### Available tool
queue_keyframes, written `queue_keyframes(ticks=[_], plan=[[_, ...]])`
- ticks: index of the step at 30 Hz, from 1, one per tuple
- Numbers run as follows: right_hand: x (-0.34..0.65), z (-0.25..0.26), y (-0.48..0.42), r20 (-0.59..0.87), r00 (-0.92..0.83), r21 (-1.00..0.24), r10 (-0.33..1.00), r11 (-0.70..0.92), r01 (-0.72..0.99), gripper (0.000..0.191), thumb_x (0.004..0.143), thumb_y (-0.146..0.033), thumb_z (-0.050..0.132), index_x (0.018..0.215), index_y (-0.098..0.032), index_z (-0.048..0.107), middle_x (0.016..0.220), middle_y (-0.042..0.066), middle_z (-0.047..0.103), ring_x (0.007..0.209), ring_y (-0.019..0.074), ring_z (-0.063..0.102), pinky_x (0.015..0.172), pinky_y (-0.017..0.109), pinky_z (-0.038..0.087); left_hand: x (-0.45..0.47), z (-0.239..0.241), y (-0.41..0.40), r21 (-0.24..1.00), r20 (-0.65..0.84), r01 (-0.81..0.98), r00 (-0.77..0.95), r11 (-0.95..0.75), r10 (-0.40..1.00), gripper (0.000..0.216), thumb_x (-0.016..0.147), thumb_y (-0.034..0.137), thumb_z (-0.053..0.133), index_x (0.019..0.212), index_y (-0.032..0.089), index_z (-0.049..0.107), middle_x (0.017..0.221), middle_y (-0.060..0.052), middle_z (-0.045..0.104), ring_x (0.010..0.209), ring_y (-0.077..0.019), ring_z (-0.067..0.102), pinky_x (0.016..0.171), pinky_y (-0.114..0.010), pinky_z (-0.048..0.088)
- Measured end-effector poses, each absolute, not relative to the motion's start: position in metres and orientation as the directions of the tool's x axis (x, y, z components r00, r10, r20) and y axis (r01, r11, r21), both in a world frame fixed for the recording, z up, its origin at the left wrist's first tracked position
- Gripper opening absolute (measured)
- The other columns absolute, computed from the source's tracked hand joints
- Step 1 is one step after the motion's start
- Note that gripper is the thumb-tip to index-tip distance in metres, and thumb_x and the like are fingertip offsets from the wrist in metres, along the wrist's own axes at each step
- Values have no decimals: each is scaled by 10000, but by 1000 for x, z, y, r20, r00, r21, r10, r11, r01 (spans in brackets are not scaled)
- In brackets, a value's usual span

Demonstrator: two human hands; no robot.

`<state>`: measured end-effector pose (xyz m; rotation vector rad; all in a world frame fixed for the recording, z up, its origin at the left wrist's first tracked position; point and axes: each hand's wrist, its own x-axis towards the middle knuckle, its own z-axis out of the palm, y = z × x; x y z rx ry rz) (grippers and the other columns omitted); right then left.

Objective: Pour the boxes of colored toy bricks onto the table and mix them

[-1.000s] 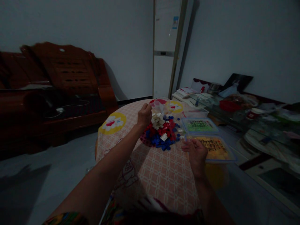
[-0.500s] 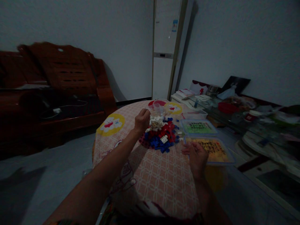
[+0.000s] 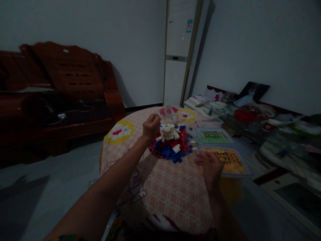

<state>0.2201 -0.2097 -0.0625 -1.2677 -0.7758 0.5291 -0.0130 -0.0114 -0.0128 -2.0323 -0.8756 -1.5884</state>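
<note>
My left hand (image 3: 151,127) is closed in a pinch at the left edge of the pile, on what looks like a thin clear plastic bag (image 3: 173,117); its outline is faint. Just right of those fingers, loose white plastic pieces (image 3: 168,132) lie heaped on top of red pieces (image 3: 184,139) and blue pieces (image 3: 173,154). A white tile-like piece (image 3: 176,148) rests on the front of the pile. My right hand (image 3: 210,167) is low beside the pile, thumb and fingers together near something clear; what they hold is too dark to make out.
A patterned cloth (image 3: 173,190) covers the round table. To the right lie a green-faced flat box (image 3: 213,136) and an orange-faced flat box (image 3: 225,160), with a clear tray (image 3: 209,123) behind. A cluttered glass-topped cabinet (image 3: 250,134) stands at right, a wooden bench (image 3: 75,80) at left.
The compact white lump beside my left hand has spread into loose pieces on the pile. My left hand has risen slightly. My right hand has hardly moved.
</note>
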Motion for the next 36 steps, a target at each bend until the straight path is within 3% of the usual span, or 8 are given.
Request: queue_keyframes(ticks=[9, 16, 19, 25, 30, 36], plan=[[222, -64, -210, 222, 634, -970, 741, 233, 68, 391, 781, -548, 753, 807, -167, 668, 682, 26, 736, 502, 181, 676, 495, 295, 574, -19, -7, -12, 171, 930, 704, 116, -690, 348, 184, 898, 141, 474, 751, 208, 563, 864, -47, 626, 816, -138, 597, 723, -224, 477], [224, -63, -207, 230, 635, -970, 738, 227, 87, 410, 772, -568, 745, 795, -166, 668, 647, 22, 722, 484, 180, 667, 481, 294, 567, -23, -1, -10, 160, 949, 708, 82, -688, 305, 188, 897, 140, 467, 746, 210, 555, 862, -60, 633, 821, -150, 605, 724, -245, 478], [222, -59, -206, 235, 638, -968, 734, 240, 80, 422, 759, -577, 752, 785, -167, 661, 633, 23, 719, 470, 181, 662, 474, 297, 568, -24, 4, -8, 208, 949, 705, 21, -678, 313, 167, 884, 124, 484, 749, 204, 541, 877, -70, 635, 827, -151, 597, 722, -248, 471], [223, -50, -205, 224, 624, -969, 748, 241, 59, 401, 758, -553, 762, 790, -163, 675, 690, 41, 743, 489, 187, 680, 479, 300, 576, -23, 0, -5, 477, 868, 653, -246, -588, 431, 115, 762, 98, 541, 731, 205, 517, 767, -19, 584, 716, -145, 581, 683, -262, 475], [232, -42, -199, 259, 653, -956, 712, 284, 69, 383, 756, -537, 766, 766, -165, 675, 670, 37, 737, 475, 189, 673, 479, 310, 583, -20, -7, -9, 783, 619, 407, -436, -470, 653, 36, 739, 190, 595, 756, 195, 564, 786, 7, 627, 575, -112, 603, 550, -228, 481], [248, -30, -184, 279, 644, -953, 712, 290, 92, 393, 741, -538, 782, 781, -162, 674, 683, 43, 737, 482, 185, 674, 471, 307, 585, -14, -15, -6, 914, 390, 114, -510, -390, 766, 80, 696, 219, 632, 726, 189, 564, 728, 20, 636, 521, -123, 636, 432, -206, 496]])
